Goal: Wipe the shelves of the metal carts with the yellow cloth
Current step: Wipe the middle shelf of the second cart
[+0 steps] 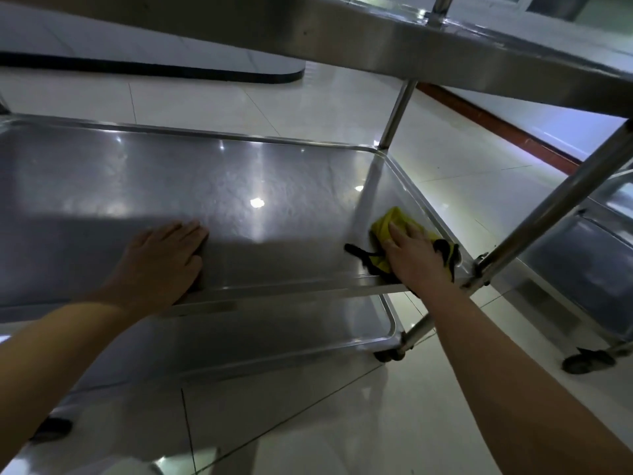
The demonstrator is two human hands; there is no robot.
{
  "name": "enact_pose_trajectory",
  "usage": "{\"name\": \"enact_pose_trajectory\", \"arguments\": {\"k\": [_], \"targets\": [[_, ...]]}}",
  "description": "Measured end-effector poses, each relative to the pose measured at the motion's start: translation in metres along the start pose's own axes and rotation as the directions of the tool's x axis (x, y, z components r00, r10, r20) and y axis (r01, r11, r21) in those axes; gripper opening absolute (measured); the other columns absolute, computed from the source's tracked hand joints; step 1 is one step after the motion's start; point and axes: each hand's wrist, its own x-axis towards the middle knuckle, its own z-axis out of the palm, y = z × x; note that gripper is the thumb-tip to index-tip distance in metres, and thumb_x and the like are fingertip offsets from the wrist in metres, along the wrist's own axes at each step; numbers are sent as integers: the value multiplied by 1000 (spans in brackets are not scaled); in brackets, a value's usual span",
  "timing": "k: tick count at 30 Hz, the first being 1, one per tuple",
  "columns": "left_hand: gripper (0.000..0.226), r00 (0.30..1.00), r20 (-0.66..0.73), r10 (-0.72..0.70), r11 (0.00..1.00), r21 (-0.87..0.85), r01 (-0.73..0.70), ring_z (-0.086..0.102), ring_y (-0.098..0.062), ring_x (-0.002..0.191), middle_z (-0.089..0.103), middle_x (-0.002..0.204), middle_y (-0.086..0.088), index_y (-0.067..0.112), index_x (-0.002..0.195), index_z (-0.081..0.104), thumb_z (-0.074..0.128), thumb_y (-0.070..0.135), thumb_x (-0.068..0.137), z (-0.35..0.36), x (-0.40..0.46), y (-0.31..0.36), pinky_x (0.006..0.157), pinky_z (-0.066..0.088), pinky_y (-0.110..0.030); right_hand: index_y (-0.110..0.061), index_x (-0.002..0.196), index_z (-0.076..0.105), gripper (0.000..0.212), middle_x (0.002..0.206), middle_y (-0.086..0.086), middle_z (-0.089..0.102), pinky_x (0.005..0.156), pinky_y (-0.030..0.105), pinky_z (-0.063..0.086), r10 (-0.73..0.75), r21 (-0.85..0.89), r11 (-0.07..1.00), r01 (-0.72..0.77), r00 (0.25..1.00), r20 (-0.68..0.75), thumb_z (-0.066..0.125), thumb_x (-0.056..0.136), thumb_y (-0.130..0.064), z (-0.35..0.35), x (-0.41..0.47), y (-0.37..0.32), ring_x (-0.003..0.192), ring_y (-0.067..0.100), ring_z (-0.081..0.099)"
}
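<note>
You have one view only, a wide-angle camera worn on your head, looking forward and steeply down from just under the top shelf [411, 39] of the metal cart onto the middle shelf [171, 186]. It sits close enough that both forearms enter from the bottom edge and the left hand [161, 258] and right hand [416, 253] fall in the middle of the frame. Straight lines bow near the edges, the tiled floor [342, 423] fills the lower part, and a second cart [589, 262] shows at the right border.
</note>
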Motion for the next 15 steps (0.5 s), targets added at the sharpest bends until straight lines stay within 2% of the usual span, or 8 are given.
{"name": "enact_pose_trajectory", "arguments": {"k": [2,5,7,10,13,15], "targets": [[80,999,-1,-32,999,-20,32,25,-25,142,30,154,-6,13,147,32,2,47,81,-3,0,4,112,16,-39,-32,150,24,48,160,5,11,113,56,20,-90,36,995,90,996,-4,26,102,-39,9,-13,-41,146,33,7],[64,991,20,-132,985,-113,133,25,-24,141,29,154,-7,13,147,31,19,37,89,-9,-2,8,112,14,-33,-34,151,18,50,161,3,5,115,54,13,-229,21,973,229,973,2,27,102,-38,22,-34,-107,147,32,1],[61,982,-35,-186,959,-224,173,35,-33,132,41,145,-17,6,141,41,30,29,85,-11,-3,8,110,23,-39,-35,151,18,51,162,1,4,115,54,9,-300,44,953,300,954,7,27,102,-40,31,-45,-144,147,32,-2],[45,959,-71,-273,929,-278,244,39,-40,126,45,137,-25,-2,133,46,47,7,89,-8,-3,-1,108,28,-47,-35,151,20,51,162,2,4,115,57,4,-411,105,908,407,911,23,31,101,-39,40,-56,-195,147,34,-6],[39,949,-28,-313,901,-326,287,45,-44,116,51,125,-30,-8,122,52,47,1,84,-9,-4,-2,102,35,-54,-37,149,23,50,162,2,4,114,59,3,-492,158,864,479,869,54,34,100,-39,39,-53,-219,147,35,-7],[44,953,-31,-302,910,-307,279,42,-43,123,48,132,-30,-8,127,49,40,9,87,-11,-5,-2,106,29,-50,-38,149,23,50,162,0,3,114,57,3,-517,173,849,500,853,69,32,100,-42,37,-42,-213,148,31,-8]]}}
